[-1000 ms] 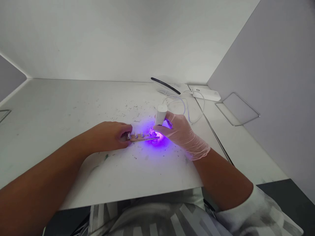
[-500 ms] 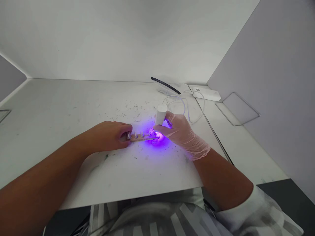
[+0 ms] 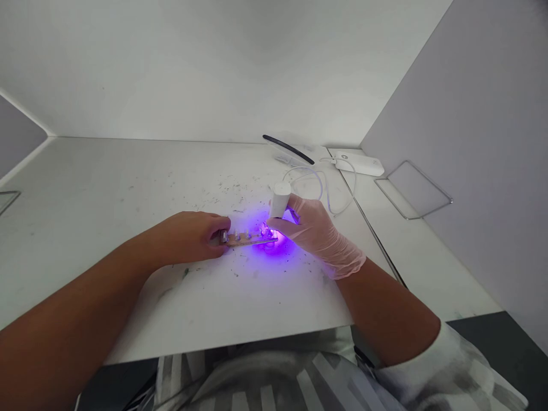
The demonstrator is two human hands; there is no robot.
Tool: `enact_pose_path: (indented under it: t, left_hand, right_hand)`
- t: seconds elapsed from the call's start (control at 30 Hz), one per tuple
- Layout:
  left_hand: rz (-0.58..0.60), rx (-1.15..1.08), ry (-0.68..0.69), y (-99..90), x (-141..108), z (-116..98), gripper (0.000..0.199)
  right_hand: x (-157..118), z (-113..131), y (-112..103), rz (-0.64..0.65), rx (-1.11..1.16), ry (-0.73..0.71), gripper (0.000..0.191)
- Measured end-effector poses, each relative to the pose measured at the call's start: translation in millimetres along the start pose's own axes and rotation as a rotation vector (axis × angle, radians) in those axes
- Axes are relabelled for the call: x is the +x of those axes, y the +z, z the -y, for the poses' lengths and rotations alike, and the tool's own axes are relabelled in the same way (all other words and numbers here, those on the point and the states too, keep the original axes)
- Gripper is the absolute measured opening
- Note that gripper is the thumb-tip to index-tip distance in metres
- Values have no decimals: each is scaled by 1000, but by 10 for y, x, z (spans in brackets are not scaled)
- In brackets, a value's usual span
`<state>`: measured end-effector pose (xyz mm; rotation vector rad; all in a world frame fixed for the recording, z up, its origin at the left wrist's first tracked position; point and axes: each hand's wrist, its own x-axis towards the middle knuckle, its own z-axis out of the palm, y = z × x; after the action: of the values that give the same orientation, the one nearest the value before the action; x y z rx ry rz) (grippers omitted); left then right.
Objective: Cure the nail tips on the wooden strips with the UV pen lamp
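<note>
Bare, my left hand [image 3: 194, 237] pinches the left end of a narrow strip [image 3: 246, 242], which carries several small clear pieces in a row. My right hand [image 3: 314, 231], in a thin pale glove, grips a small white UV lamp [image 3: 281, 197] from its right side. The lamp stands upright over the strip's right end and throws purple light on it and on the table around. Glare blurs the pieces directly beneath the lamp. A white cable [image 3: 322, 181] loops away behind my right hand.
Dark specks are scattered over the white table [image 3: 141, 194]. At the back lie a black-edged curved object [image 3: 289, 149] and a white box-shaped device [image 3: 359, 163] joined to the cable. A metal wire frame [image 3: 413, 191] stands by the right wall; a seam crosses the tabletop there.
</note>
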<state>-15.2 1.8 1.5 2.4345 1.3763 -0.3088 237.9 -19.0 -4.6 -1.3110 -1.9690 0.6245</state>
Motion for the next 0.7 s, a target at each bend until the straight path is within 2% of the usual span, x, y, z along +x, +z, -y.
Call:
enact_pose_path:
  t: [0.7]
  left_hand:
    - [-11,14,20,-2,-3,5,24]
  right_hand:
    - [4,-13,1,-14,-5,-4,24]
